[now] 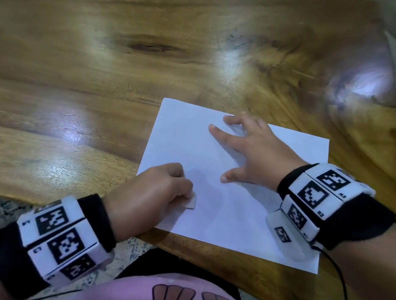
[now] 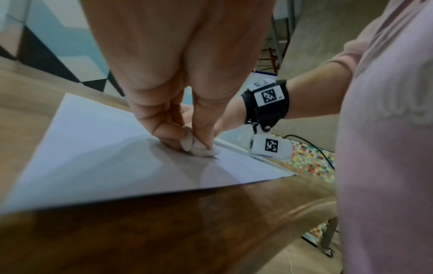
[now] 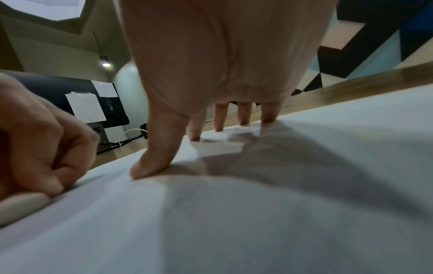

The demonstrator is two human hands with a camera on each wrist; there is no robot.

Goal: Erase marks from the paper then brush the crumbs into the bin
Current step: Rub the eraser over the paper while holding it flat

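Left hand nearest me, pinching eraser onto paper at bench near edge; my right hand splayed flat, fingertips pressing paper.

Paper on table near front edge; eraser on paper's left part.

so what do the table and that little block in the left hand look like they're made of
The brown table looks like solid wood with a glossy varnish: flowing grain, a dark knot, bright light reflections. The small off-white block pinched by the left hand is probably a matte rubber or vinyl eraser, with rounded, worn edges.
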